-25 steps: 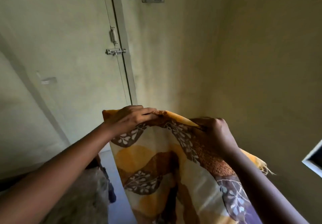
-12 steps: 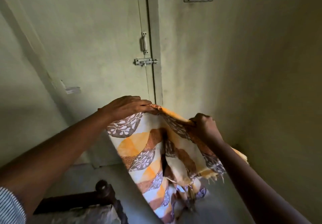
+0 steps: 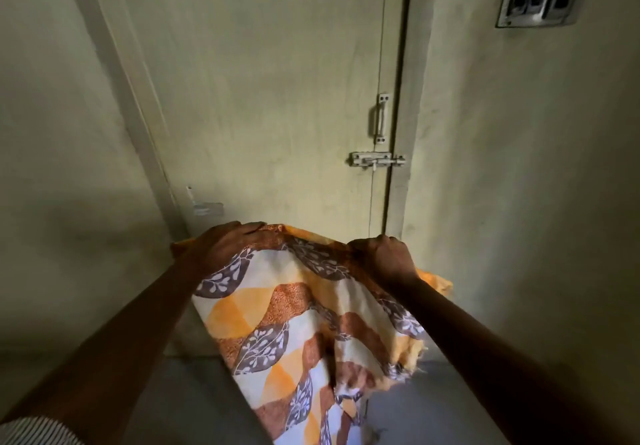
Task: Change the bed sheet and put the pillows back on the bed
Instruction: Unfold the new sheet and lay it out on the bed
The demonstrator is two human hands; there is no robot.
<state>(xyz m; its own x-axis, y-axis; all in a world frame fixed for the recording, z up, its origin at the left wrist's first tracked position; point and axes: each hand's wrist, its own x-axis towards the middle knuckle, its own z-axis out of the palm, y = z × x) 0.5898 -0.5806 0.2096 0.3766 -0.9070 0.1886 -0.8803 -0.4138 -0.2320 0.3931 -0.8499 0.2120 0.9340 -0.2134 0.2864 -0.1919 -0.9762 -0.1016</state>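
Orange-and-brown leaf-printed cloth, taken to be the bed sheet (image 3: 301,316), is held up by its top edge: the left hand (image 3: 225,247) is closed over the hem at the left, the right hand (image 3: 384,257) is fisted on it at the right. The rest hangs between the forearms toward the floor (image 3: 450,410). Shaking-out is judged the step in hand; a wider grip and carriage to the bed, not in view, are called for next.
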